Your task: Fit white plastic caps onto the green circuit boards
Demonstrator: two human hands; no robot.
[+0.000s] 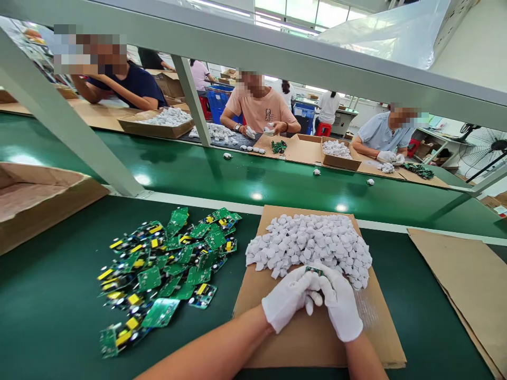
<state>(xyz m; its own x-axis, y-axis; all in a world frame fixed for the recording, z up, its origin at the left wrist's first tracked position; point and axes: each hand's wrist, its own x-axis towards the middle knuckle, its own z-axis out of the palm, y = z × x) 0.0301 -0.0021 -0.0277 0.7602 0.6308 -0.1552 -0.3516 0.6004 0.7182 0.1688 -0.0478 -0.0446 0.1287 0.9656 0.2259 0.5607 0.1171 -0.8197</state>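
Note:
My left hand (288, 297) and my right hand (337, 301), both in white gloves, meet over a sheet of brown cardboard (293, 343). Between their fingertips they pinch one small green circuit board (314, 271), seen nearly edge-on and partly covered by the gloves. Just beyond the fingers lies a heap of small white pieces (309, 240), whose exact kind I cannot make out. Off to the left, a loose pile of green circuit boards (160, 312) with yellow and black components is spread over the dark green tabletop (55, 311).
An open cardboard box (51, 216) stands at the left edge. More cardboard (463, 285) lies at the right. Behind a pale metal frame (190, 100) runs a green conveyor belt (222, 174) carrying a few white pieces. Across it, several people sit working, one in a pink shirt (265, 111).

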